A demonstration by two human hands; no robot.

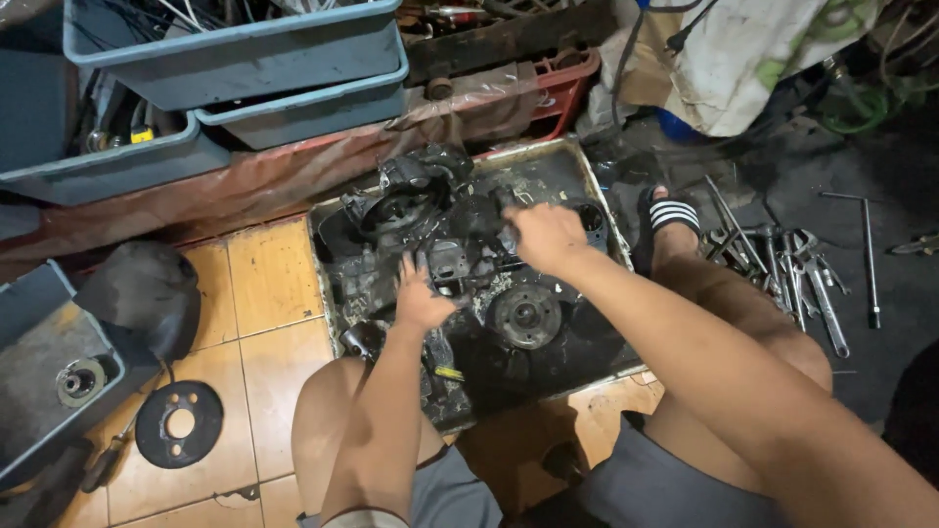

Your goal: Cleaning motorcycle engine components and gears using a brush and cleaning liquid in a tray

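Observation:
A black, oily engine block (430, 220) lies in a shallow metal tray (597, 200) on the floor between my knees. My left hand (419, 296) presses on the greasy casing, fingers spread over its near side. Further right, my right hand (544, 235) rests on the block, fingers curled around a dark part at its top; what it grips is hidden. A round toothed disc (525, 315) sits in the tray just below my right hand.
Grey plastic bins (245, 59) are stacked at the back left. A black round plate (179, 423) and a dark cover (147, 293) lie on the tiled floor left. Several wrenches (797, 279) and a T-handle tool (869, 259) lie to the right, beside my sandalled foot (670, 215).

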